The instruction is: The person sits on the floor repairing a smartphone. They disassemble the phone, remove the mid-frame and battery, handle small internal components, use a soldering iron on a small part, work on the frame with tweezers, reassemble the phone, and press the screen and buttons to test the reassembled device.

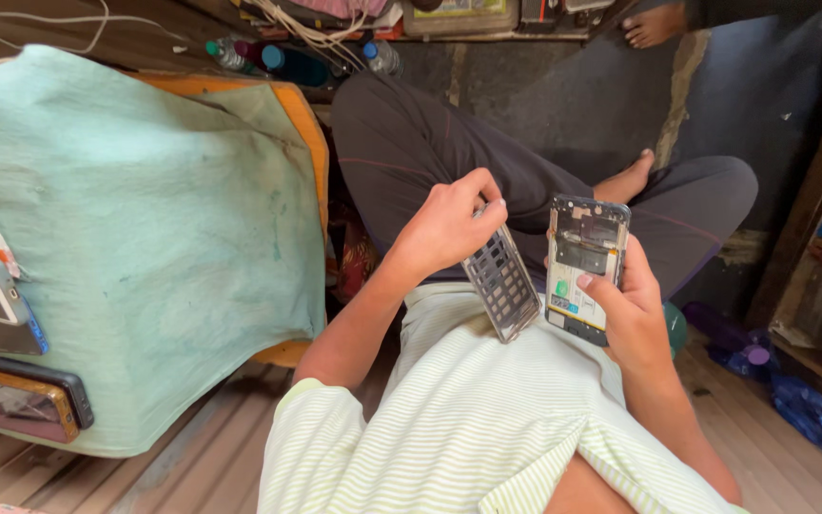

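The opened phone (585,268) is held upright in the right hand (635,319), its long axis running away from the body and its exposed interior facing up. Just beside it, to its left, a grey perforated frame (501,284) is pinched at its upper end by the left hand (449,224) (both grips are closed on their parts). The frame's long axis is tilted, its lower end nearest the phone. Further left, other phones (16,395) lie on a cloth-covered table (164,247).
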`<state>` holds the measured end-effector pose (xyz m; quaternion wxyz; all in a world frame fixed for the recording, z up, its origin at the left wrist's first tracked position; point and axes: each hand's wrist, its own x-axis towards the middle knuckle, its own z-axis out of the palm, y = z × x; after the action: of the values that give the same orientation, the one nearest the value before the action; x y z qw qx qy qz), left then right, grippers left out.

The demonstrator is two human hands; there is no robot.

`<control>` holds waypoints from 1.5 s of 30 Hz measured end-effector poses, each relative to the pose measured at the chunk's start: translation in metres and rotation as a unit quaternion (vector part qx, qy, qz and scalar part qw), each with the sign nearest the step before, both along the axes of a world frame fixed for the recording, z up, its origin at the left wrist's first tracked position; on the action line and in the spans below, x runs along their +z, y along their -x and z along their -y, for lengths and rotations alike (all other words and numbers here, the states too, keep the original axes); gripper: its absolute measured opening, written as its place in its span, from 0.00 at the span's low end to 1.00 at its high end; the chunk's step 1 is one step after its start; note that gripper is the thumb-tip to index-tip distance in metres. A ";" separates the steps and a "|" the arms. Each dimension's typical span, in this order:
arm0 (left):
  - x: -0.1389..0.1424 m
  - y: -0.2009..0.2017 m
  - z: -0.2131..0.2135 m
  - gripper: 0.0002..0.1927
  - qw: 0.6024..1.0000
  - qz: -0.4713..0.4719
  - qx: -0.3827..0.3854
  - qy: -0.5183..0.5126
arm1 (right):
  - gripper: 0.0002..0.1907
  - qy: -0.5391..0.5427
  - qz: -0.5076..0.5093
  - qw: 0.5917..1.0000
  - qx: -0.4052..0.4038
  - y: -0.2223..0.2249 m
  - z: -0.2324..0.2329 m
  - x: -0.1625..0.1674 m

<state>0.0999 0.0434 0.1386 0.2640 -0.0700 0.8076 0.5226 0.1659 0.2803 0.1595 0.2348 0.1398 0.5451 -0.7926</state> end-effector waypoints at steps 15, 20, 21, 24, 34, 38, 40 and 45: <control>0.018 -0.002 -0.006 0.14 1.000 -0.016 0.005 -0.019 | 0.16 -0.297 -0.075 0.940 0.150 0.015 0.005 -0.040; 0.019 -0.001 -0.008 0.15 0.999 -0.016 0.006 -0.028 | 0.08 -0.351 -0.176 0.904 0.169 0.012 0.018 -0.040; 0.019 -0.001 -0.008 0.15 1.000 -0.013 0.006 -0.027 | 0.09 -0.359 -0.170 0.902 0.169 0.013 0.021 -0.039; 0.018 0.000 -0.009 0.15 1.000 -0.011 0.004 -0.023 | 0.09 -0.371 -0.163 0.898 0.171 0.014 0.025 -0.035; 0.015 -0.002 -0.011 0.14 1.000 -0.018 -0.003 -0.007 | 0.07 -0.375 -0.155 0.899 0.164 0.010 0.029 -0.038; 0.014 -0.003 -0.011 0.14 1.000 -0.015 -0.002 -0.005 | 0.08 -0.368 -0.192 0.894 0.169 0.009 0.028 -0.040; 0.014 -0.003 -0.012 0.14 1.000 -0.019 -0.003 -0.003 | 0.08 -0.363 -0.204 0.893 0.170 0.008 0.027 -0.041; 0.015 -0.003 -0.012 0.15 1.000 -0.012 -0.006 -0.005 | 0.07 -0.376 -0.192 0.891 0.169 0.007 0.027 -0.037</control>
<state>0.1027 0.0556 0.1533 0.2579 -0.0572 0.8086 0.5258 0.1588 0.2530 0.1222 0.1862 -0.0315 0.8520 -0.4882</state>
